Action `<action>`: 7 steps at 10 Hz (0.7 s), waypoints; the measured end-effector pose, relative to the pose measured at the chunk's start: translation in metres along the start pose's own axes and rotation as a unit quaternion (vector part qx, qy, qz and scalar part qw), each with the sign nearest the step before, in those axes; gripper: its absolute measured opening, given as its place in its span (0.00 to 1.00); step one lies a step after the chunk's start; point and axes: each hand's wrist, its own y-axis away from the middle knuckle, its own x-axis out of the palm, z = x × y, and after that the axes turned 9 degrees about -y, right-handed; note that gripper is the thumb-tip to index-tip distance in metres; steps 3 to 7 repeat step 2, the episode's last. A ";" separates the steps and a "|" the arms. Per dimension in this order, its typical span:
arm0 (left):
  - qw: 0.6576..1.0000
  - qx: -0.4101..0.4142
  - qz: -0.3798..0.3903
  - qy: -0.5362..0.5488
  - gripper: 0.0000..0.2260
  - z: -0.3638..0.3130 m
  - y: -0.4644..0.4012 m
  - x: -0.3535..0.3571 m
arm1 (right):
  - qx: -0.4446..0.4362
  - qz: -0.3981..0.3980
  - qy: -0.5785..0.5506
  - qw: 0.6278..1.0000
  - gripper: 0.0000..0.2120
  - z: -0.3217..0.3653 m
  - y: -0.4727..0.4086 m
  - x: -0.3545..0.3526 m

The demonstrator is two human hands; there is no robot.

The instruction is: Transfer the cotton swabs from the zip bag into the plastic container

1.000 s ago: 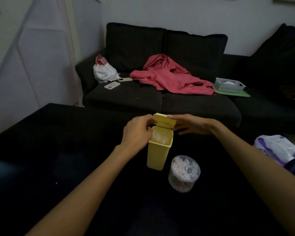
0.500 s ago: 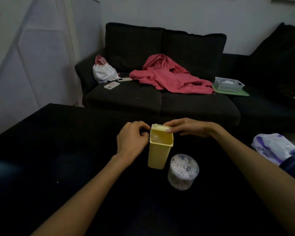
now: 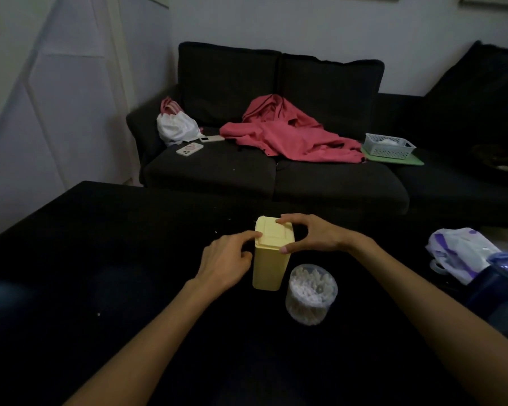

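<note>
Lid [image 3: 273, 233] flipped shut on yellow container [image 3: 269, 260]; right hand [image 3: 311, 234] pinched its top, left hand [image 3: 228, 259] fingertip pressed the rim; closing step looked done.

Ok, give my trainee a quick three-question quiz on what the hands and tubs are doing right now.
1. True or false: the lid of the yellow tub is down.
2. Which hand has its thumb and a finger on the lid's edges? A left hand B right hand C neither
3. Fill in: the round clear tub beside the yellow one holds white cotton ____.

Key: 1 true. 2 B. 3 swabs.
</note>
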 end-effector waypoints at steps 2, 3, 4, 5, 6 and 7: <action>0.992 -0.035 -0.021 0.122 0.26 0.006 0.005 -0.003 | -0.009 -0.061 -0.119 0.991 0.33 0.003 0.009 -0.002; 0.992 -0.035 -0.021 0.122 0.26 0.006 0.005 -0.003 | -0.009 -0.061 -0.119 0.991 0.33 0.003 0.009 -0.002; 0.992 -0.035 -0.021 0.122 0.26 0.006 0.005 -0.003 | -0.009 -0.061 -0.119 0.991 0.33 0.003 0.009 -0.002; 0.992 -0.035 -0.021 0.122 0.26 0.006 0.005 -0.003 | -0.009 -0.061 -0.119 0.991 0.33 0.003 0.009 -0.002; 0.992 -0.035 -0.021 0.122 0.26 0.006 0.005 -0.003 | -0.009 -0.061 -0.119 0.991 0.33 0.003 0.009 -0.002; 0.992 -0.035 -0.021 0.122 0.26 0.006 0.005 -0.003 | -0.009 -0.061 -0.119 0.991 0.33 0.003 0.009 -0.002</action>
